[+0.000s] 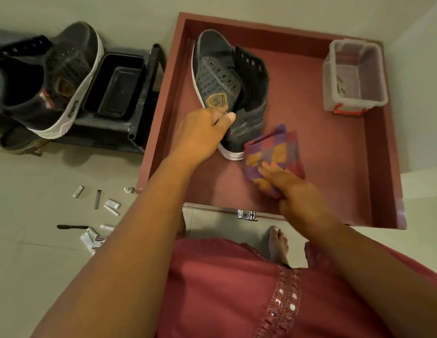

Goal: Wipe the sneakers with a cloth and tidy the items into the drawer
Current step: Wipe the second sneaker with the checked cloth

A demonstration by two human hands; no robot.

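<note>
Far left: a dark grey mesh high-top sneaker with a white rubber sole (54, 79) is lying tilted on a low black metal rack (139, 132), just beside a black rectangular plastic tray (115, 84) that is sitting on the same rack.

Lower left: a scatter of small white tubes and sachets (95, 215), with a black pen (72, 227) among them, is lying on the pale tiled floor (29, 240).

Centre: the left hand (200, 135) is reaching into the open maroon wooden drawer (383, 167); its fingers (228, 117) are curling around the heel collar of a second dark grey mesh sneaker with a yellow badge (220, 79), which is lying on its side on the drawer bottom, at the left.

Centre right: the right hand (293, 191) is gripping a folded purple, red and yellow checked cloth (273, 154), its fingers (268, 170) lying pressed together on top. The cloth is lying just beside the sneaker's white heel; contact cannot be told.

Far right: a clear plastic storage box with red latches (354, 74) is standing in the drawer's far right corner, well apart from the sneaker.

Bottom: a chrome drawer handle (246, 214), a bare foot (278, 245) and a maroon embroidered garment (224, 289) are showing.
</note>
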